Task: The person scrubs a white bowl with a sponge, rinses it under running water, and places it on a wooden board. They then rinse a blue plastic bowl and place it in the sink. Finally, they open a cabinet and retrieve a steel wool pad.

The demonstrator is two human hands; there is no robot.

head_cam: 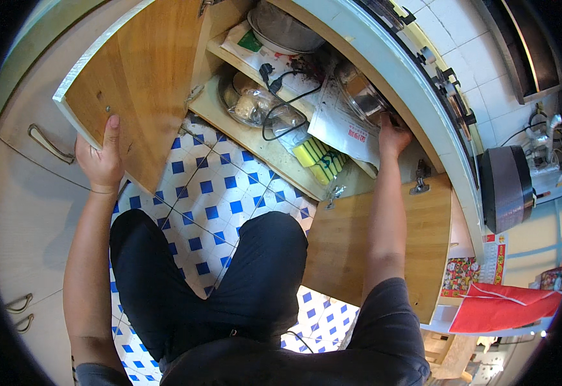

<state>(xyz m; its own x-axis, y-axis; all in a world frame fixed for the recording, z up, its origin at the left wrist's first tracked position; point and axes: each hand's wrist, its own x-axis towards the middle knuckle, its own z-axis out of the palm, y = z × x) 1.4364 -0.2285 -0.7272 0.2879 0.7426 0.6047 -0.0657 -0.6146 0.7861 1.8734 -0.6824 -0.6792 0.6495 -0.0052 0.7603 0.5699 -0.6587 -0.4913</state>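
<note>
My left hand (pixel 101 161) grips the edge of the opened left cabinet door (pixel 145 72), thumb on its wooden inner face. Inside the low cabinet, my right hand (pixel 393 137) reaches to the right end of the upper shelf and holds the rim of a shiny metal pot (pixel 360 89). Its fingers are partly hidden behind the pot and the shadow. Under the pot lies a printed paper sheet (pixel 341 123) that hangs over the shelf edge. A black power cord (pixel 285 103) with a plug dangles from the same shelf, left of the paper.
On the upper shelf's left stands a large bowl (pixel 285 29). Below are bagged items in a bowl (pixel 249 103) and yellow-green striped sponges (pixel 320 157). The right cabinet door (pixel 382 236) stands open under my forearm. A gas stove (pixel 447 87) tops the counter; tiled floor (pixel 208 193) lies below.
</note>
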